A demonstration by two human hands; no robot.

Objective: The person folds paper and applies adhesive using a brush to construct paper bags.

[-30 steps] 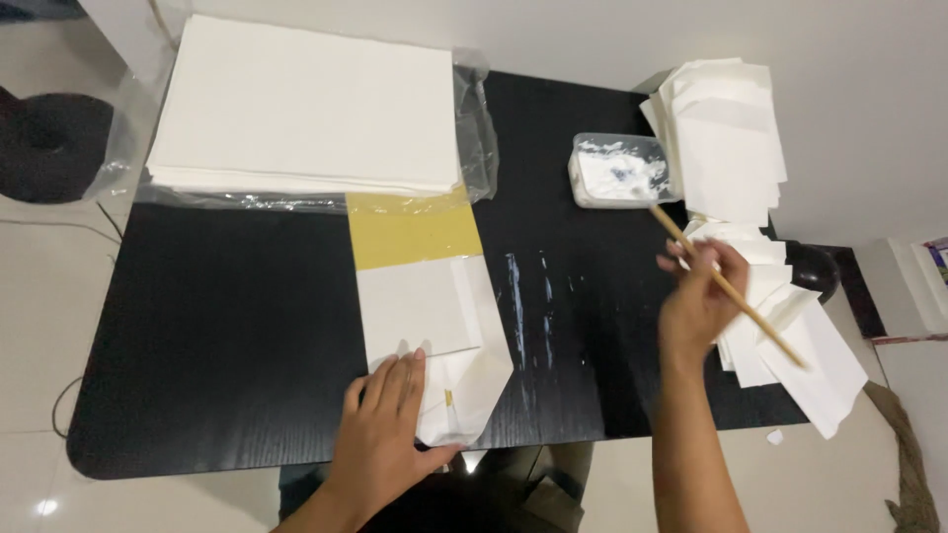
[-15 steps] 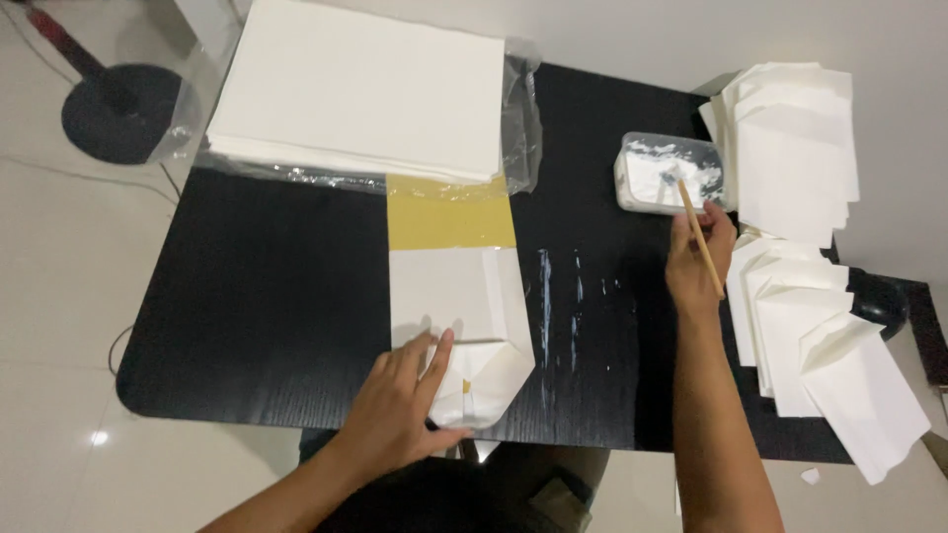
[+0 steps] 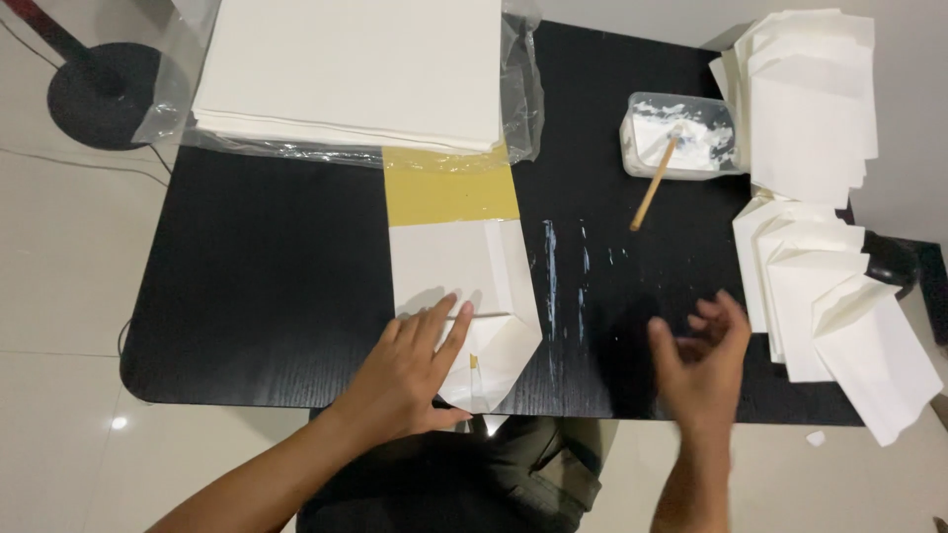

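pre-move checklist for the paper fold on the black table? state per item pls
1. Left hand flat on the folded paper, pinning it: ok.
2. Right hand empty, fingers spread above the table, blurred: ok.
3. Glue stick parked with its tip in the glue tub, handle leaning out over the rim: ok.
4. White smears on the table right beside the paper's edge, could soil it: not ok.
5. Glue applied on the bottom flap: cannot tell.
6. Finished folded pieces stacked at the right edge, apart from the work: ok.
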